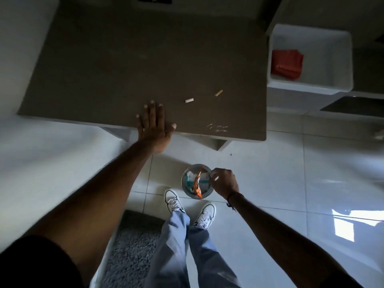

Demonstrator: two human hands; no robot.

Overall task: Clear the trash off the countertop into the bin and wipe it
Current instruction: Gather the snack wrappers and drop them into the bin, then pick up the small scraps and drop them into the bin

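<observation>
Brown countertop [124, 65] carries only two small butts, one pale [189, 100] and one tan [218, 92], with a smear of crumbs [218, 127] at about four o'clock from them near the front edge. The left hand [154, 125] lies flat with fingers spread wide on that edge, while the right hand [223, 181] pinches a small white scrap over the round bin [196, 181] on the floor, at six o'clock from the butts. Wrappers already fill the bin, so clearing looks mostly done; the butts, crumbs and wiping remain, perhaps with the red cloth [287, 64] in the white tub [332, 59].

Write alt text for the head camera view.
Seen from above, the right hand holds a small scrap over a round bin on the floor, while the left hand rests flat on the brown countertop, where two cigarette butts remain.
</observation>
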